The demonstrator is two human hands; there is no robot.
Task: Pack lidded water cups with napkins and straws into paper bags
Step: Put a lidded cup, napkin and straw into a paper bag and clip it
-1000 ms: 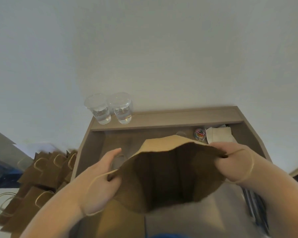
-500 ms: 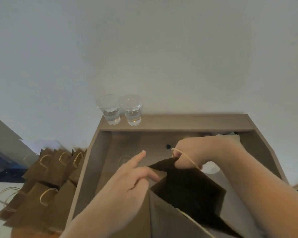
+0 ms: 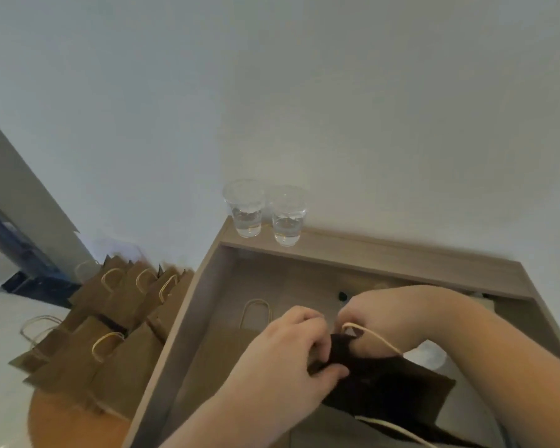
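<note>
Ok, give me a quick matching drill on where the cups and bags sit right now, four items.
Things:
1. water cups
2. open bag
3. bag stack
4. flat bag

Places:
A. gripped by the left hand and right hand
B. off the desk, to its left
C. on the back ledge, against the wall
D. lying on the desk top, handle toward the wall

Pairs: 1-C, 2-A, 3-B, 4-D
</note>
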